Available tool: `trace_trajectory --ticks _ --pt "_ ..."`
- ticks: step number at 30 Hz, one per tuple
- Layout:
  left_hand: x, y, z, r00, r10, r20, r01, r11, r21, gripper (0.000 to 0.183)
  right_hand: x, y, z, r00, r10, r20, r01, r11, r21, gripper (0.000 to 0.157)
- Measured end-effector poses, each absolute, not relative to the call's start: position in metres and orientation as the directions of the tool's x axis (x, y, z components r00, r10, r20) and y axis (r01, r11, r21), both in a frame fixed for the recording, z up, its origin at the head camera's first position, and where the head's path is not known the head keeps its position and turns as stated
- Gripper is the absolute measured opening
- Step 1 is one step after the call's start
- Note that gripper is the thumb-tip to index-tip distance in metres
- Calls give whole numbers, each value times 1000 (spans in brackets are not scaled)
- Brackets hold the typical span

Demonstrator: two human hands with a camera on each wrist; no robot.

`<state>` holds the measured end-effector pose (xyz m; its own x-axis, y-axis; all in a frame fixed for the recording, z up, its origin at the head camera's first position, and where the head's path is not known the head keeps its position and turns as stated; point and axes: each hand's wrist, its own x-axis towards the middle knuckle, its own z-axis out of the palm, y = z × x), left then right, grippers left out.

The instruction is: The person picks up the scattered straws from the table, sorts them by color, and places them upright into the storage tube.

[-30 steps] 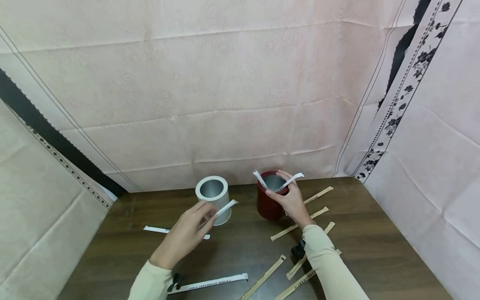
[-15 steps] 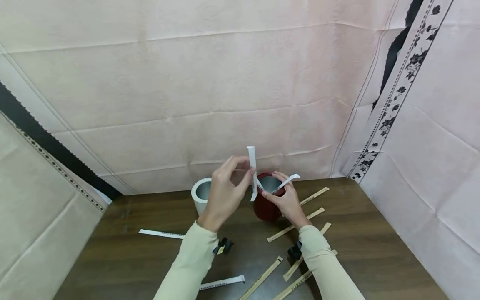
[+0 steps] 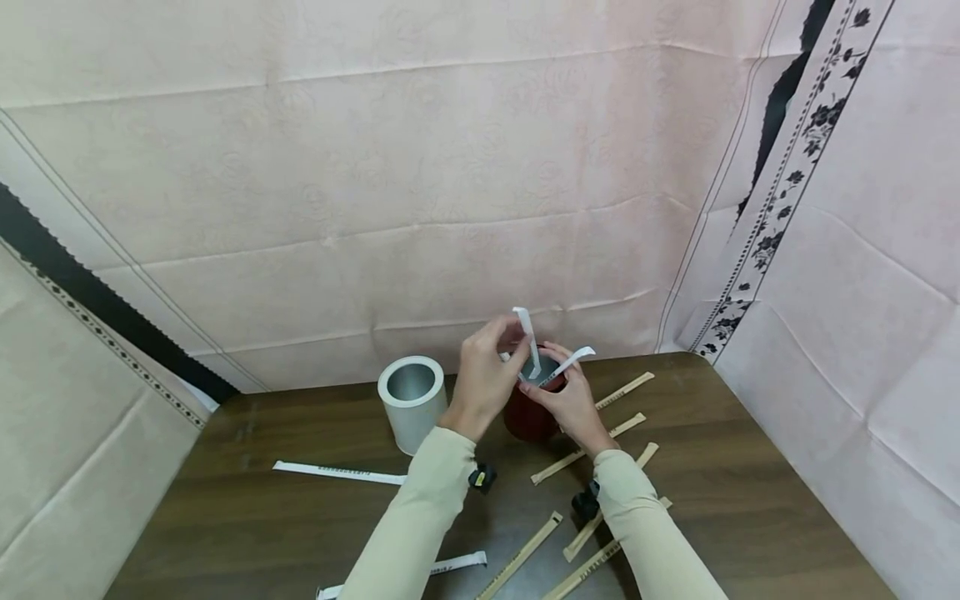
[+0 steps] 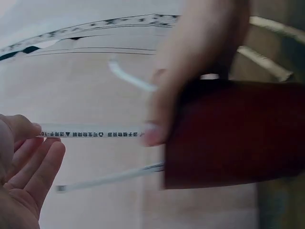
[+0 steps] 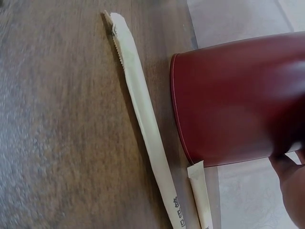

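A dark red cup (image 3: 525, 417) stands on the brown table (image 3: 750, 467), and my right hand (image 3: 553, 385) grips it at the rim. A bent white paper strip (image 3: 572, 362) sticks out of the cup by my right thumb. My left hand (image 3: 512, 343) pinches another white printed strip (image 3: 527, 332) over the cup's mouth, its lower end pointing in. The left wrist view shows that printed strip (image 4: 90, 134) running from my left fingertips (image 4: 40, 143) toward the red cup (image 4: 233, 133). The right wrist view shows the red cup (image 5: 233, 100) from the side.
A white cup (image 3: 411, 402) stands left of the red one. Two white strips (image 3: 337, 473) (image 3: 450, 563) lie on the table's left and front. Several tan paper sleeves (image 3: 581, 454) lie to the right and front; one tan sleeve (image 5: 143, 114) lies beside the cup.
My left hand has carried its white strip from beside the white cup up and right to the red cup, then lowered it toward the mouth. The right hand has stayed on the cup.
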<state>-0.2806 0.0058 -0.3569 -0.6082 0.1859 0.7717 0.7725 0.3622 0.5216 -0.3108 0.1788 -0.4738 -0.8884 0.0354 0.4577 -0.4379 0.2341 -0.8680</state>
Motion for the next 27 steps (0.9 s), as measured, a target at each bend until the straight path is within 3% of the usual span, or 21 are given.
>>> trace_trajectory --ticks 7,12,18,27 --pt "-281 2 -396 -739 293 607 672 389 630 29 -311 179 -478 -898 30 439 -417 264 -870 63" --pt "-263 -28 -404 -729 337 596 685 368 629 37 -313 183 -476 -892 20 452 -434 247 -866 66" --pt "-227 -99 -394 -747 395 534 662 507 552 25 -315 182 -474 -899 34 436 -411 269 -871 72" --pt "-175 -174 -439 -824 543 162 539 663 519 14 -296 173 -443 -916 15 401 -381 281 -881 73"
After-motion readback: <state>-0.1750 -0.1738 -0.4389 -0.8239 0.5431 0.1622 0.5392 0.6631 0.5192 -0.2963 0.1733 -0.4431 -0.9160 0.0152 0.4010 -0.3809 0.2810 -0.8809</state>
